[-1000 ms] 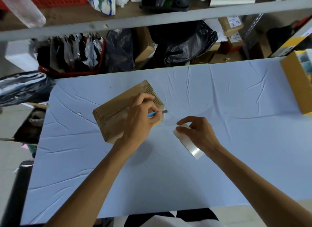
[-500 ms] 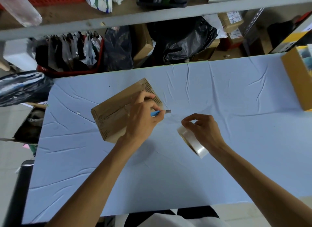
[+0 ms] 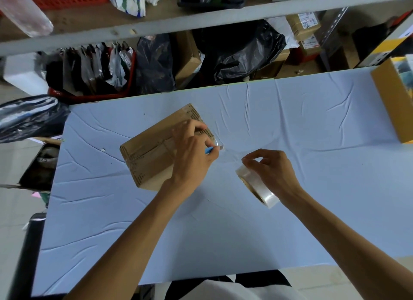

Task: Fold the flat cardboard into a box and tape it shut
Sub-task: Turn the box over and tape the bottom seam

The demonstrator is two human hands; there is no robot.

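Your box lies on the pale blue bench, a little toward 10 o'clock from the bench's middle. It is folded up and turned at a slant, with its long side running from 7 to 1 o'clock.

Your left hand rests on the end of the box nearest 3 o'clock. Its fingers are curled round a blue-handled cutter, whose tip points to 3 o'clock just past the box's corner. A strip of clear tape stretches from that corner toward 4 o'clock and reaches the tape roll.

Your right hand holds the roll, with thumb and fingertips pinched over its upper rim. The roll stands on edge, near the box but apart from it. You cannot tell whether its lower rim touches the bench.

A yellow carton sits at the bench's edge at 2 o'clock, partly out of view. Beyond the far edge at 12 o'clock stands a shelf. Under it are a black plastic bag, a red basket stuffed with packets, and brown parcels.
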